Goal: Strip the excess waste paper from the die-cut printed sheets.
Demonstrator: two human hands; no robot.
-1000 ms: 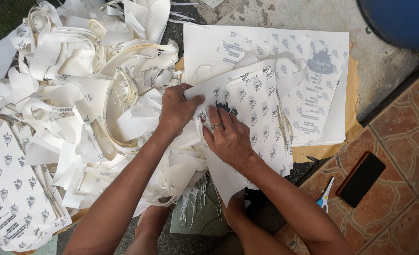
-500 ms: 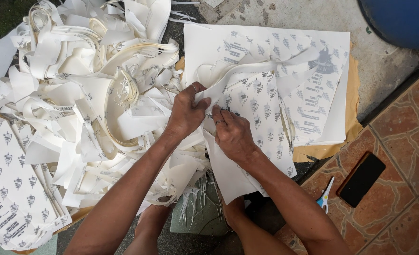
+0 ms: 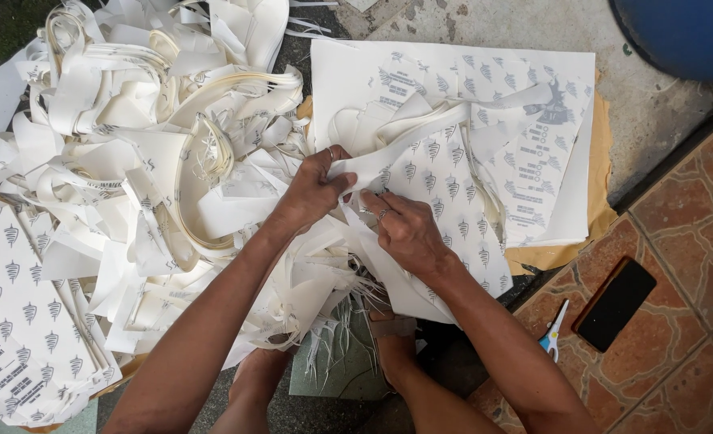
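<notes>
**Two hands peeling a printed white sheet beside a heap of paper strips**

Far left of the left hand, flat white sheets (image 3: pixel 19 321) printed with small dark emblems, lying on the ground. Closer in, heaped up to the left hand's wrist, a tangled pile of white paper strips and offcuts (image 3: pixel 147 153); no container around it, simply loose on the ground.

Left hand (image 3: pixel 312 193) closed in a pinch, thumb and fingers gripping a white strip (image 3: pixel 420 137) that runs up and to the right away from it. Right hand (image 3: pixel 408 233) just beside the left, nearly touching, fingers curled down and pressing on the printed sheet (image 3: pixel 445 193) from which the strip lifts; ring visible on one finger.

Beyond the right hand, a stack of white printed sheets resting on brown cardboard (image 3: pixel 569 253). Below both hands, bare feet on dark ground. Right of the right forearm, small blue-handled scissors (image 3: pixel 553 333) and a dark phone (image 3: pixel 615 304) on reddish stone tiles (image 3: pixel 694 209). Far upper right, part of a blue barrel (image 3: pixel 686 36) on grey concrete (image 3: pixel 485 24).
</notes>
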